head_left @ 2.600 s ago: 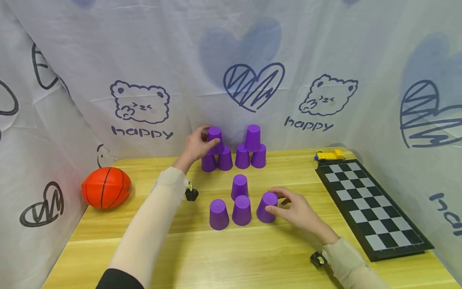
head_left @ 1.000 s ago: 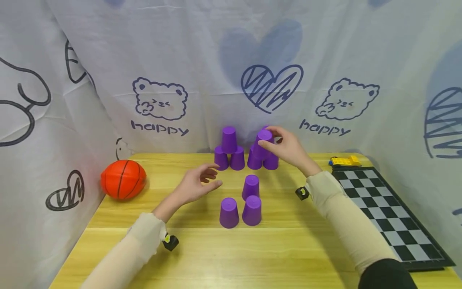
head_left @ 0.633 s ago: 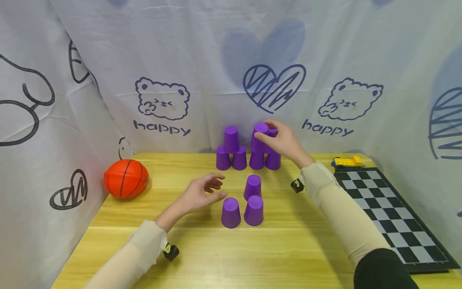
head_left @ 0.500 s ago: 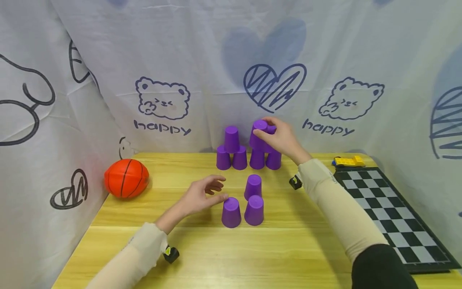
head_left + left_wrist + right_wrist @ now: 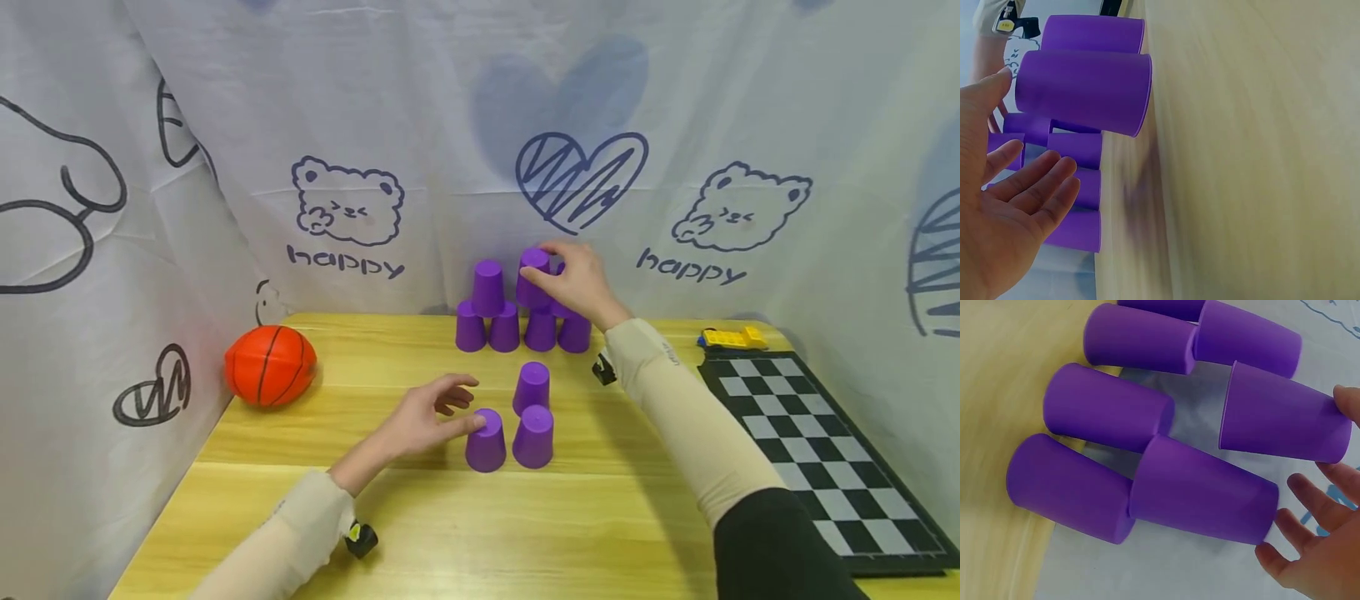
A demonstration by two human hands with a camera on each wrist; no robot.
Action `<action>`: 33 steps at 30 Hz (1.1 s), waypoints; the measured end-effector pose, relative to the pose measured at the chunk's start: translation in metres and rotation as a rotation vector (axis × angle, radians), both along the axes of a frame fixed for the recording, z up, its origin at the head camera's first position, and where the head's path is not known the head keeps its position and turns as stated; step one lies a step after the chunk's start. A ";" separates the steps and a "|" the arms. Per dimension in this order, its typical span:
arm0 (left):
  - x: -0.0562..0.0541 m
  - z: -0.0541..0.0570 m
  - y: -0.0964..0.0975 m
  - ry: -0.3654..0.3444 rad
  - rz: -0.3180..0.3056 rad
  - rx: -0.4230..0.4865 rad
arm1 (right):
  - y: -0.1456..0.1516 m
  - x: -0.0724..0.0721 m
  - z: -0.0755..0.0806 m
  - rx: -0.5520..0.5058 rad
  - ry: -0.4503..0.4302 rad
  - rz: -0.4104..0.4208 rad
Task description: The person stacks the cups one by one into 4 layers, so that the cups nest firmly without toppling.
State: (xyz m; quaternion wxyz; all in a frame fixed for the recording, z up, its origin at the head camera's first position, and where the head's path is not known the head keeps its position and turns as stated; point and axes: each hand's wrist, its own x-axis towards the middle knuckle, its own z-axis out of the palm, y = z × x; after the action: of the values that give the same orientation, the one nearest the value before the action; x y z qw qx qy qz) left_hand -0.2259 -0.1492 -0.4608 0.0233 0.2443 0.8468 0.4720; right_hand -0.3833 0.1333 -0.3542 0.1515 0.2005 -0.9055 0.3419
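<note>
My right hand [image 5: 579, 279] pinches an upside-down purple cup [image 5: 1285, 415] by thumb and index finger near its closed end. That cup hangs between a left top cup [image 5: 488, 287] and a right top cup [image 5: 1204, 490], each resting on two bottom cups. In the right wrist view, other fingertips are near or touching the right top cup. My left hand [image 5: 429, 417] has its fingers spread, its thumb by the rim of the front left cup [image 5: 486, 442]; contact is unclear. Beside that cup stand another front cup [image 5: 533, 437] and one behind it [image 5: 532, 389].
The wooden table [image 5: 480, 533] meets a printed curtain [image 5: 450, 125] at the back. An orange basketball-patterned ball [image 5: 271, 367] sits at the left edge. On the right lie a black-and-white checkered board [image 5: 810, 450] and a yellow toy truck [image 5: 733, 337].
My right hand has taken the front right cup and carried it back, up and then left between the top cups. My left hand has left the left top cup and come to the front left cup.
</note>
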 end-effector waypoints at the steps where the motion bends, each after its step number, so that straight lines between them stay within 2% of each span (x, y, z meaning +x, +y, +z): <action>1: 0.001 0.000 0.001 -0.004 -0.001 -0.003 | 0.000 -0.001 -0.002 0.012 0.003 -0.007; 11: 0.008 -0.003 0.007 -0.008 -0.016 -0.032 | -0.002 -0.005 -0.010 0.082 -0.063 -0.084; 21: 0.009 -0.006 0.009 -0.006 -0.037 -0.043 | -0.006 -0.009 -0.016 0.142 -0.108 -0.122; 33: 0.012 -0.007 0.008 0.014 -0.085 -0.052 | -0.012 -0.012 -0.020 0.168 -0.111 -0.145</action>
State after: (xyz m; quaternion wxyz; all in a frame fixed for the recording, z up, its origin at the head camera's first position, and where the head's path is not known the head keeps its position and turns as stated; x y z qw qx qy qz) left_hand -0.2144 -0.1414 -0.4677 0.0437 0.2829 0.8476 0.4467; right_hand -0.3954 0.1213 -0.3743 0.1079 0.1273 -0.9500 0.2637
